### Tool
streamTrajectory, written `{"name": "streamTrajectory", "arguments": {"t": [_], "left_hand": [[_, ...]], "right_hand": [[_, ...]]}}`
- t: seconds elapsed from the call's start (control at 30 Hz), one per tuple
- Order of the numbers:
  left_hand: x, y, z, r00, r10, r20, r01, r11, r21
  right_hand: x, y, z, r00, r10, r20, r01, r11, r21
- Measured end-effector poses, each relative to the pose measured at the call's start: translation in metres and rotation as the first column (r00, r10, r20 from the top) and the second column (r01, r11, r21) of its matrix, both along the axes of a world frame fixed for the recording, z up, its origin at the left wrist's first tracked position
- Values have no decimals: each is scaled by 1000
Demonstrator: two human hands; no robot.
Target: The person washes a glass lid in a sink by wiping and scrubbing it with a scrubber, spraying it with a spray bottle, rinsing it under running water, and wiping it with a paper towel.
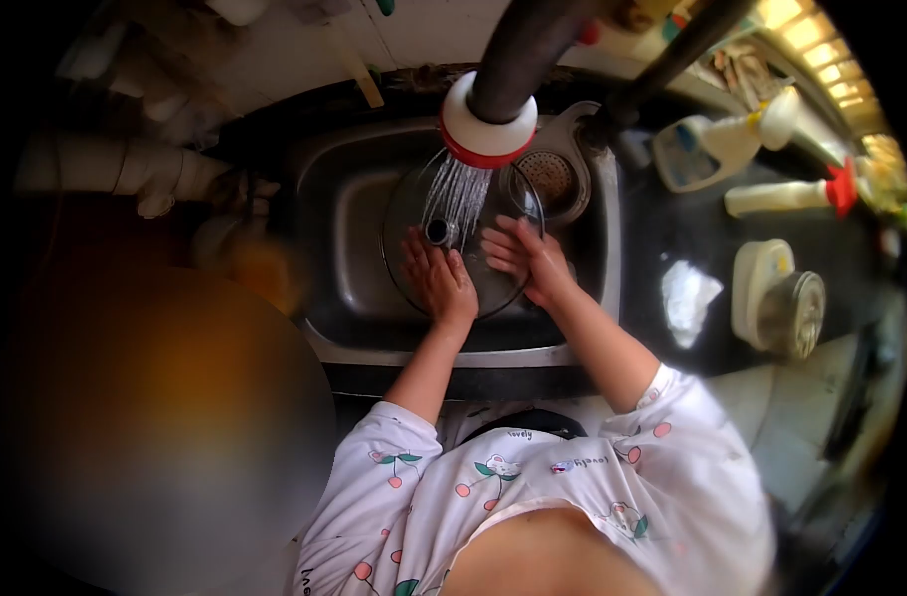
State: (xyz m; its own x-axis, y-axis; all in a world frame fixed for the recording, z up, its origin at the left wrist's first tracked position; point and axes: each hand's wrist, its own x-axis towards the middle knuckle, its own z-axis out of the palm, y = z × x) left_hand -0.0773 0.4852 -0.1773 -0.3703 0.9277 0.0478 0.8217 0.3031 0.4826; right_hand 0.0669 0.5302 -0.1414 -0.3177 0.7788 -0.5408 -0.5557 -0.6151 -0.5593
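Observation:
A round clear glass lid (491,288) with a dark knob (437,231) is tilted inside the metal sink (354,243). Streams of water fall onto it from a white and red tap head (488,124). My left hand (441,283) lies against the lid's near left part, fingers stretched out beside the knob. At the lid's right edge is my right hand (525,256), its fingers extended and thumb apart. Whether its fingers are over or behind the glass is hard to tell. Both hands look wet.
A round drain strainer (548,182) sits at the sink's back right. On the dark counter to the right are a spray bottle (707,149), a red-capped bottle (786,196), a crumpled white wrapper (689,301), a pale container (759,283) and a jar (796,313). Something large and blurred (175,417) fills the near left.

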Motion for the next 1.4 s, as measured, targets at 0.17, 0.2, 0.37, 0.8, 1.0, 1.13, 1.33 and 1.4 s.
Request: {"name": "streamTrajectory", "arguments": {"t": [0.17,0.2,0.37,0.8,1.0,1.13,1.33,1.4], "left_hand": [[-59,21,-20,938,-322,132,293,935,198],[-45,15,-16,970,-226,90,208,963,172],[-21,-1,-18,983,-110,147,88,985,151],[23,118,40,769,-615,174,638,750,-172],[29,38,52,828,-561,10,559,827,58],[8,-13,50,777,-628,-49,629,778,6],[-38,-21,47,788,-616,9,615,788,28],[-47,-15,46,763,-645,-37,646,762,53]], "right_hand": [[29,-8,13,995,-98,24,98,995,14],[32,-7,11,994,-109,23,108,994,21],[34,-7,13,997,-54,53,53,999,7],[-12,-7,-8,992,126,-10,-126,992,6],[-16,-9,-11,989,-144,-22,144,989,-17],[4,-7,-17,999,-53,-2,53,999,9],[7,-4,-2,999,-38,11,38,999,12],[5,-3,0,999,-38,5,38,999,9]]}}
